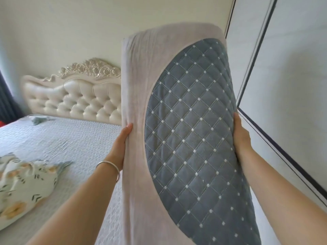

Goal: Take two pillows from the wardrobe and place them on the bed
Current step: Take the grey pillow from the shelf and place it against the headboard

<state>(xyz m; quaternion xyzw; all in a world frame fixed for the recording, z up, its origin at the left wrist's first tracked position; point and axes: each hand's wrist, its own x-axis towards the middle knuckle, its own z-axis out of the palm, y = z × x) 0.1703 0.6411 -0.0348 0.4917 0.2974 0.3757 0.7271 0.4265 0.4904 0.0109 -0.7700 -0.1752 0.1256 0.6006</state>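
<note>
Head view: left hand [122, 144] and right hand [241, 137] clasp an upright quilted pillow [185, 138] by its sides. Bed [70, 138] lies at left.

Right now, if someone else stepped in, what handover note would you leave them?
Left hand: gripping the left edge of the grey quilted pillow.
Right hand: gripping its right edge.
Pillow is held upright in the air between the bed and the wardrobe door.
Done: this pillow is in hand. No matching pillow shows on the bed; a floral bundle lies there.
Left: set this pillow on the bed; the second pillow is not in view.
</note>
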